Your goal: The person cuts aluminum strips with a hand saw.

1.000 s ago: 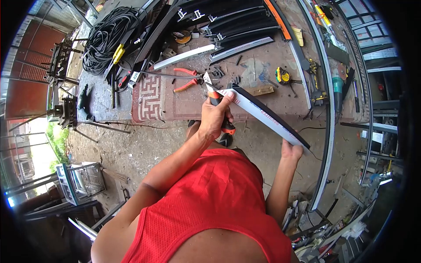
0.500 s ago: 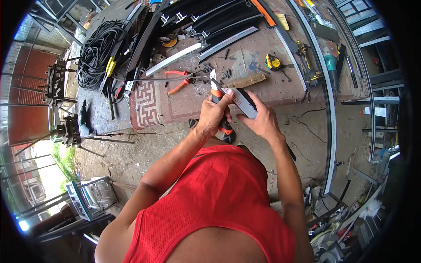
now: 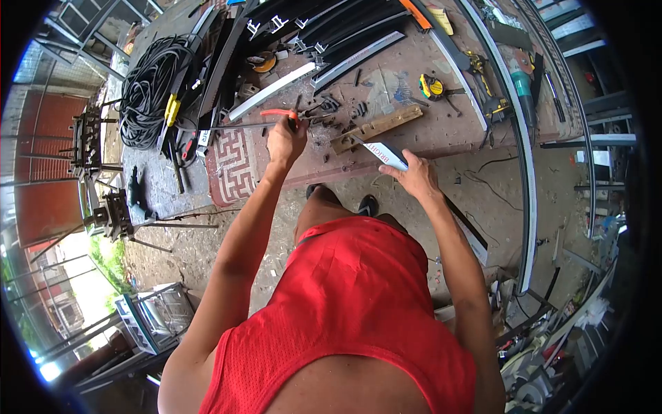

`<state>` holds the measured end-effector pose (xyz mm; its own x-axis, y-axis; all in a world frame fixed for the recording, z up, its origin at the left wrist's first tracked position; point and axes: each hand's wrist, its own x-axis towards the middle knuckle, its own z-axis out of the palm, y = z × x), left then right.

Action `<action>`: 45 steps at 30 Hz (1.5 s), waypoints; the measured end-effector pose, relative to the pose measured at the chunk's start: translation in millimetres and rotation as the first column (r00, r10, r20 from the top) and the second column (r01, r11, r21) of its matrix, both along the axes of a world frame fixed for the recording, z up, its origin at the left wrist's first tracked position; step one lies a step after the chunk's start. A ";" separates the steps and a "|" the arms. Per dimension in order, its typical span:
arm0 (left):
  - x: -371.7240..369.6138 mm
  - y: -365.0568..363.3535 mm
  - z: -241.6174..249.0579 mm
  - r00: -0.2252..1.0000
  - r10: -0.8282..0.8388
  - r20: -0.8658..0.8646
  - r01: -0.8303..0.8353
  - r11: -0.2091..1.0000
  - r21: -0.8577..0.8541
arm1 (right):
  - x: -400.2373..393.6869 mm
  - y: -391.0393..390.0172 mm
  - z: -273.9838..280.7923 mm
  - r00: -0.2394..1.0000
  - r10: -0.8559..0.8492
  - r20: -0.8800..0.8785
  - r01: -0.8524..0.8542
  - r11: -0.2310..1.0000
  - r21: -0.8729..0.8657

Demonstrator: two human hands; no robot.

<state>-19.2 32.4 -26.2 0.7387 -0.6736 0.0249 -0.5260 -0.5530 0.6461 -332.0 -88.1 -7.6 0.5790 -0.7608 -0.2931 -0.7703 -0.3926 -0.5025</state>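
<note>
A long black aluminium profile strip [image 3: 388, 153] with a white printed label runs from the tabletop edge near the middle of the view down toward 4 o'clock, passing behind the person's right forearm. The right hand [image 3: 414, 176] holds it near its upper end, grip wrapped round the strip. At about 11 o'clock from that hand, the left hand [image 3: 286, 140] rests on the tabletop [image 3: 441, 131], grip curled round the orange handles of a pair of pliers [image 3: 279, 114]. Just right of the pliers lie small dark metal offcuts [image 3: 329, 105] and a short wooden batten [image 3: 376, 127], set at a slant. Farther toward 1 o'clock sits a yellow tape measure [image 3: 432, 86], and beyond it, near the tabletop's right edge, a teal angle grinder [image 3: 523, 84]. At 10 o'clock a big coil of black cable [image 3: 148, 90] lies beside a stack of black profile lengths [image 3: 331, 27]. The person wears a red mesh vest [image 3: 345, 310], which fills the bottom of the view.
</note>
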 end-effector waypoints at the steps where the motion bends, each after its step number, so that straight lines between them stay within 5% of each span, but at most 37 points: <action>1: -3.7 3.7 5.5 0.990 -0.130 -0.051 0.131 0.991 0.023 | 5.5 3.3 -1.7 1.000 -0.002 -0.006 0.002 1.000 -0.026; 4: -17.9 5.7 18.0 0.905 -0.395 -0.160 0.398 0.917 -0.014 | 19.4 6.8 -3.9 0.999 -0.023 0.023 0.024 0.999 -0.034; 6: -26.8 -7.0 12.3 0.954 -0.261 -0.150 0.249 0.964 -0.095 | 22.6 8.6 15.5 0.994 -0.052 0.095 0.055 0.998 -0.032; 7: -28.9 -16.4 28.6 0.910 -0.180 -0.374 0.142 0.982 -0.126 | 23.7 8.7 31.9 0.990 -0.072 0.125 0.077 0.997 -0.032; 11: -59.8 -51.3 141.7 0.610 -0.480 -0.631 0.208 0.865 -0.457 | 33.1 -1.2 104.6 0.629 -0.405 0.663 0.083 0.884 0.461; 14: -79.1 -86.2 210.2 0.558 -0.679 -0.478 0.233 0.681 -0.695 | 57.0 -4.3 138.4 0.468 -0.448 0.762 0.053 0.874 0.482; 16: -77.4 -101.4 266.3 0.441 -0.728 -0.524 0.245 0.660 -0.710 | 75.4 -2.5 164.7 0.478 -0.477 0.738 0.145 0.871 0.469; 17: -75.2 -122.8 262.2 0.594 -0.741 -0.313 0.337 0.582 -0.740 | 83.3 -1.3 183.5 0.451 -0.498 0.741 0.215 0.866 0.451; 20: -76.1 -150.5 297.2 0.616 -0.785 -0.063 0.536 0.476 -0.697 | 99.6 -0.1 207.0 0.337 -0.617 0.711 0.396 0.778 0.487; 23: -86.8 -183.1 280.8 0.585 -0.809 -0.056 0.655 0.512 -0.556 | 92.3 -0.1 189.2 0.249 -0.685 0.684 0.446 0.709 0.547; 26: -101.5 -183.4 262.0 0.463 -0.809 -0.361 0.553 0.582 -0.596 | 88.8 0.1 165.6 0.200 -0.688 0.698 0.493 0.686 0.535; 30: -113.2 -181.4 237.1 0.384 -0.774 -0.504 0.482 0.633 -0.606 | 88.4 4.6 145.9 0.163 -0.699 0.696 0.566 0.644 0.514; 40: -116.0 -173.0 202.2 0.400 -0.757 -0.516 0.470 0.653 -0.594 | 91.2 5.2 135.8 0.159 -0.723 0.673 0.595 0.613 0.519; 42: -114.1 -176.1 204.9 0.393 -0.765 -0.510 0.483 0.643 -0.594 | 90.6 -2.4 131.6 0.077 -0.697 0.713 0.569 0.618 0.543; 45: -104.9 -184.4 206.4 0.296 -0.804 -0.515 0.564 0.582 -0.586 | 91.5 -7.5 130.7 0.044 -0.644 0.764 0.568 0.645 0.511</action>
<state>-124.1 -152.0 180.3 -0.1423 -0.9894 0.0292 0.0310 0.0250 0.9992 -240.5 -95.6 123.0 -0.1658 -0.9842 -0.0623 0.1559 0.0362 -0.9871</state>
